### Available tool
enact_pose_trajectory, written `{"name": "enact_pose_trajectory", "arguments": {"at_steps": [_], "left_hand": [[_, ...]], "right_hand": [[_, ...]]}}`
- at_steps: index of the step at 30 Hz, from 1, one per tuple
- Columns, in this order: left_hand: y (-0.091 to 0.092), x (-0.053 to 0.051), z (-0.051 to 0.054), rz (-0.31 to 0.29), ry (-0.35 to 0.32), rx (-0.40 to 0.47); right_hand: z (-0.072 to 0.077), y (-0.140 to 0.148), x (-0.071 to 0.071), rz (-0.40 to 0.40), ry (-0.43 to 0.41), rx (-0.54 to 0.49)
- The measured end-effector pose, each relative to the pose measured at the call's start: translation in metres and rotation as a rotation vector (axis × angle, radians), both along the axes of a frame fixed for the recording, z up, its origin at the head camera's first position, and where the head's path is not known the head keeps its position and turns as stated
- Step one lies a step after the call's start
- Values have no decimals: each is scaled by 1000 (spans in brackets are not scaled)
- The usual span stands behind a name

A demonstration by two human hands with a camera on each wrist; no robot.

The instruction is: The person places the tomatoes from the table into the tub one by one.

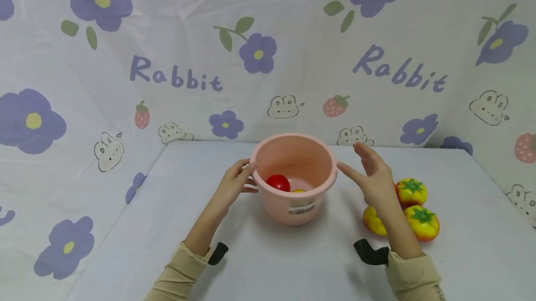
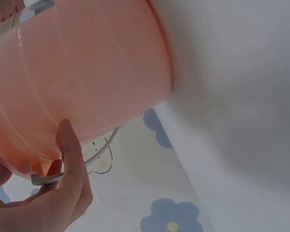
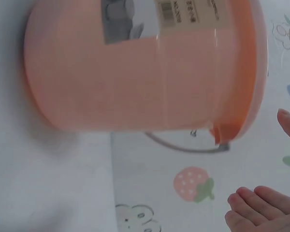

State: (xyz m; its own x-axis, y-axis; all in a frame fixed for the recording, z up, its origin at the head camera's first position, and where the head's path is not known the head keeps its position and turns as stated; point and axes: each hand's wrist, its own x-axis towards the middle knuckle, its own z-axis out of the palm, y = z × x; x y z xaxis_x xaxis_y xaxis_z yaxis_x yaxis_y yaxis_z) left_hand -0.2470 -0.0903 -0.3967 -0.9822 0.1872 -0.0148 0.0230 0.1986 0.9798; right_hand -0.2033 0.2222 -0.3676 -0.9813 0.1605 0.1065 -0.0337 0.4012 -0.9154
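A pink plastic bucket (image 1: 293, 208) stands upright on the white table, with a round red thing (image 1: 278, 183) and a partly hidden yellow thing (image 1: 299, 191) inside. At its left rim my left hand (image 1: 234, 184) grips the edge, thumb on top and fingers beneath, beside the handle's end. The grey bucket handle (image 2: 106, 145) hangs down behind. To the right of the rim, my right hand (image 1: 375, 182) is spread, thumb toward the bucket; the right wrist view shows thumb and fingers (image 3: 261, 208) apart from it, holding nothing.
Three yellow-red toy fruits lie right of the bucket, by my right forearm: one at the back (image 1: 412, 192), one in front (image 1: 422, 223), and one partly behind the wrist (image 1: 374, 221). A patterned cloth (image 1: 301, 59) rises behind the table (image 1: 293, 264).
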Motion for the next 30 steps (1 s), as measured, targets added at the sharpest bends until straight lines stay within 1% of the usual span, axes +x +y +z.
{"name": "enact_pose_trajectory", "arguments": {"at_steps": [2,5,11,15,21,25,30], "left_hand": [[0,1,0,-1,-3,-3],[-1,2,0,-3,-4,-8],[-1,2,0,-5,-3,-8],[-2,1,1,-1,-2,-9],[-2,0,0,-1,-7,-7],[-2,-1,0,-5,-13,-23],[-2,-1,1,-7,-13,-28]], "right_hand": [[-3,7,2,-10,-32,-2],[-9,17,6,-25,-59,3],[-20,35,14,-56,-74,-4],[-27,48,19,-68,-100,-32],[-39,69,25,-110,-112,-8],[-49,83,30,-171,-144,-30],[-58,102,36,-282,-165,-33]]}}
